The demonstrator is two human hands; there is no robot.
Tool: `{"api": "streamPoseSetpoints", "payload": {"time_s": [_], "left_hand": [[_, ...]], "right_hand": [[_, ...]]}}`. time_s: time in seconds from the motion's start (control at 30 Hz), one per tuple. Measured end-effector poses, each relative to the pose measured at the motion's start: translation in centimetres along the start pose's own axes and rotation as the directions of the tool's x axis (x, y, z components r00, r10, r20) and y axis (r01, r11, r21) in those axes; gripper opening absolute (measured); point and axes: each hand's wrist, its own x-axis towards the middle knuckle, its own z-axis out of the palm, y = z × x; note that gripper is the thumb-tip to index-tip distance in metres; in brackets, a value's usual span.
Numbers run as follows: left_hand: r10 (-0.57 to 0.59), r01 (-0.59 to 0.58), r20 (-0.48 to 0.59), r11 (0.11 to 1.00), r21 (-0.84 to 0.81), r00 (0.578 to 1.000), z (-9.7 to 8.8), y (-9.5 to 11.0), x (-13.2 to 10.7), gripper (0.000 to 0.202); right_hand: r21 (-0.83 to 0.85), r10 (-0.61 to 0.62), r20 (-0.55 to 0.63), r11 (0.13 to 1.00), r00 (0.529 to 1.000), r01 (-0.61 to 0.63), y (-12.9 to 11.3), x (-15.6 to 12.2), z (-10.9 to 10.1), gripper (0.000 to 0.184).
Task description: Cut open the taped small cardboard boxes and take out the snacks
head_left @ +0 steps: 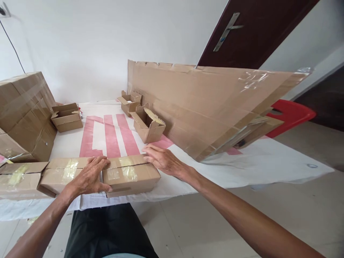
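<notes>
A closed cardboard box (142,181) with yellowish clear tape across its top lies at the front edge of the table. My left hand (92,175) rests at its left end, thumb on the near side and fingers across the gap toward the neighbouring taped box (57,171). At the opposite end, my right hand (164,159) curls its fingers against the far right top corner of the same box. Both hands hold the box between them. Another taped cardboard box (20,181) continues the row at the left.
Open small boxes (147,129), (67,123) stand farther back on the white and pink cloth (111,134). A large carton (24,118) rises at the left. A big cardboard sheet (188,104) leans at the right, with a red plastic chair (292,114) behind it.
</notes>
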Motion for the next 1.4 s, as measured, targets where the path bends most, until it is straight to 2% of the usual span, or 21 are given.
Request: {"api": "streamPoseSetpoints", "payload": {"time_s": [0.07, 0.17, 0.23, 0.3, 0.43, 0.5, 0.57, 0.6, 0.63, 0.67, 0.73, 0.8, 0.87, 0.93, 1.03, 1.4], "left_hand": [[0.008, -0.008, 0.003, 1.000, 0.003, 1.000, 0.1, -0.2, -0.3, 0.080], [0.011, -0.011, 0.005, 1.000, 0.000, 1.000, 0.2, -0.3, -0.5, 0.078], [0.015, -0.015, -0.006, 1.000, -0.012, 1.000, 0.3, -0.4, -0.6, 0.078], [0.030, -0.031, -0.036, 0.999, -0.037, 0.999, 0.5, -0.5, -0.8, 0.083], [0.052, -0.059, -0.080, 0.995, -0.079, 0.995, 1.2, -0.6, -1.3, 0.097], [0.072, -0.080, -0.089, 0.992, -0.093, 0.993, 1.5, -0.7, -1.5, 0.100], [0.094, -0.103, -0.087, 0.989, -0.107, 0.992, 1.7, -0.8, -1.6, 0.103], [0.099, -0.108, -0.081, 0.987, -0.116, 0.992, 1.7, -0.8, -1.6, 0.104], [0.094, -0.103, -0.072, 0.987, -0.125, 0.993, 1.7, -0.9, -1.5, 0.104], [0.081, -0.089, -0.063, 0.987, -0.134, 0.995, 1.7, -0.9, -1.5, 0.105], [0.048, -0.056, -0.058, 0.987, -0.150, 0.997, 1.7, -1.0, -1.5, 0.109], [0.031, -0.041, -0.064, 0.986, -0.163, 0.997, 1.8, -1.1, -1.5, 0.113], [0.034, -0.046, -0.073, 0.984, -0.173, 0.997, 2.1, -1.2, -1.6, 0.115], [0.041, -0.055, -0.077, 0.982, -0.181, 0.996, 2.4, -1.4, -1.7, 0.115], [0.055, -0.071, -0.087, 0.977, -0.199, 0.995, 2.7, -1.6, -1.6, 0.115], [0.041, -0.061, -0.090, 0.970, -0.234, 0.995, 2.6, -1.4, -1.5, 0.107]], "right_hand": [[-0.010, 0.156, -0.056, 0.988, 0.986, -0.157, 1.7, -2.5, 0.4, 0.033], [-0.173, 0.390, 0.054, 0.910, 0.919, -0.376, 4.7, -6.9, 2.2, 0.029], [-0.296, 0.446, 0.120, 0.869, 0.887, -0.397, 6.3, -9.3, 3.8, 0.027], [-0.363, 0.467, 0.119, 0.842, 0.876, -0.399, 7.3, -10.8, 5.3, 0.023], [-0.332, 0.526, 0.000, 0.802, 0.850, -0.497, 8.5, -11.4, 6.3, 0.017], [-0.285, 0.556, -0.108, 0.777, 0.824, -0.562, 8.5, -10.8, 5.3, 0.023], [-0.228, 0.548, -0.210, 0.778, 0.810, -0.586, 7.3, -9.8, 3.4, 0.033], [-0.193, 0.525, -0.232, 0.800, 0.819, -0.568, 6.1, -9.0, 2.3, 0.038], [-0.115, 0.474, -0.241, 0.853, 0.847, -0.510, 4.5, -8.1, 1.1, 0.040], [-0.009, 0.401, -0.187, 0.912, 0.896, -0.410, 2.4, -7.1, 0.1, 0.039], [0.114, 0.210, -0.053, 0.972, 0.976, -0.203, -2.2, -4.8, -1.5, 0.034], [0.142, 0.016, 0.054, 0.990, 0.998, -0.023, -6.3, -2.6, -2.1, 0.030], [0.103, -0.099, 0.105, 0.991, 0.989, 0.089, -9.0, -0.8, -2.2, 0.029], [0.038, -0.154, 0.139, 0.988, 0.978, 0.150, -10.0, 0.4, -2.0, 0.029], [-0.051, -0.201, 0.172, 0.976, 0.965, 0.212, -10.0, 1.2, -1.9, 0.030], [-0.245, -0.286, 0.189, 0.913, 0.939, 0.327, -10.3, 1.6, -2.9, 0.032]]}}
